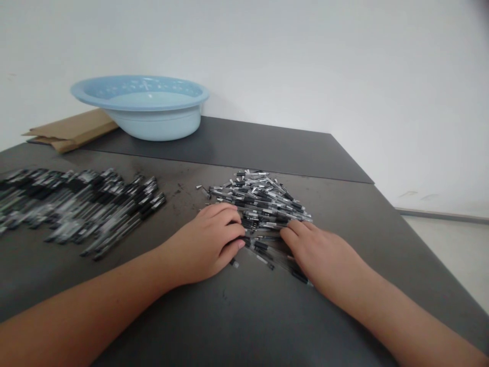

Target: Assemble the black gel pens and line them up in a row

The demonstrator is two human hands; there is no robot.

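Note:
A heap of clear-barrelled pens with black grips (263, 205) lies on the dark table. My left hand (214, 239) is at the heap's left edge, its fingers curled and the thumb close to the index finger around the end of a pen. From the right side, my right hand (321, 255) reaches in with bent fingers closed at the pens; its fingertips are partly hidden. Between the hands a few loose pens (263, 259) lie slanted towards me. One pen with a black grip (300, 277) sticks out beside my right hand.
At left, a wide row of pens (76, 204) lies side by side, blurred. A light blue basin (160, 122) stands at the back on a raised dark panel (260, 142), with a folded brown cardboard piece (72, 130) beside it. A white wall (305, 61) rises behind.

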